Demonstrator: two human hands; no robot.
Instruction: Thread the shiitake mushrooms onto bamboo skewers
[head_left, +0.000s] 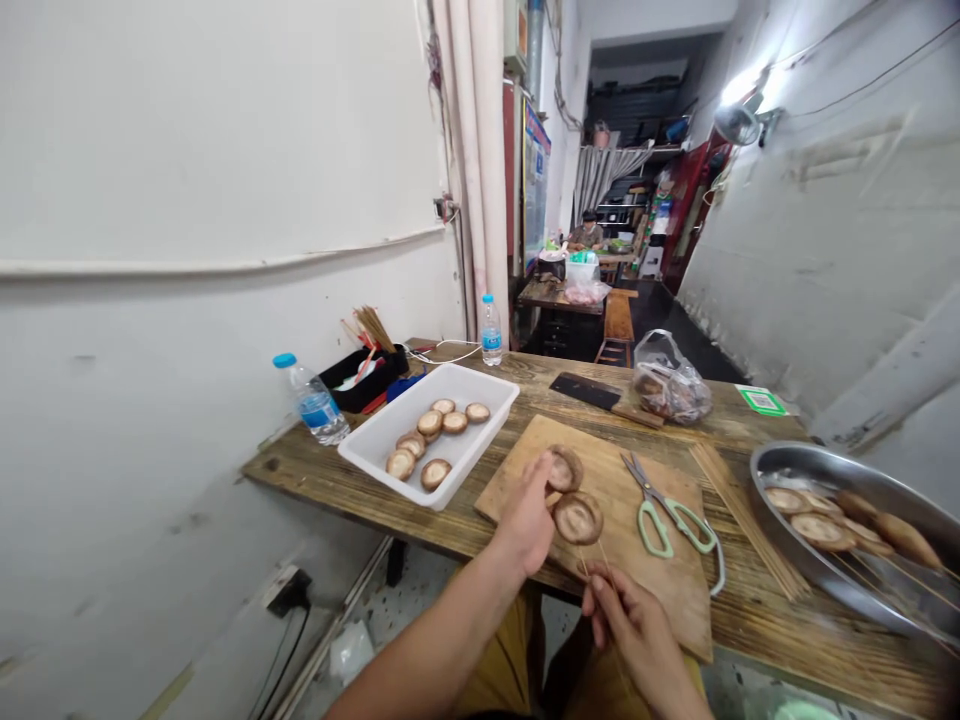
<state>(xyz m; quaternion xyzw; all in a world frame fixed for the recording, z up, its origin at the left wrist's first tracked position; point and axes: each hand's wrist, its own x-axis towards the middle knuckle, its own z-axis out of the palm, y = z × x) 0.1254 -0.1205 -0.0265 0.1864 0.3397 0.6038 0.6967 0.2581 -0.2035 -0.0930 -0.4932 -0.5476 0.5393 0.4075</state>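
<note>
Bench [534, 385] of dark wood fills the near view, and what a spread on it! Over on the right sits the steel bowl [870, 468] with mushrooms inside; centre stage is the board [604, 465], turned at an angle. To its left we have the white tray [480, 435], loosely scattered with caps [454, 422]. Past the board's far edge lies the cleaver [589, 390], just beside a clear bag [671, 390]. Sticks [750, 525] lie slantwise between board and bowl, and the scissors [651, 492] rest on the board, well to the right of the action.

Now the hands! The left hand [529, 515] curves along the left side of a near mushroom [577, 520] and a far mushroom [565, 468], over the board; how firmly that grip is closed, I can't tell. The right hand [622, 610] sits lower, at the board's near edge, fingertips pinched tight on thin skewers [604, 555].

And here's the key line: the skewers' long axis runs away from the person, leaning a touch left, straight to the near mushroom. That mushroom is ahead and slightly left of the right grip, the far one just beyond it. Left hand is nearer, touching; whether the tips are inside stays hidden.
</note>
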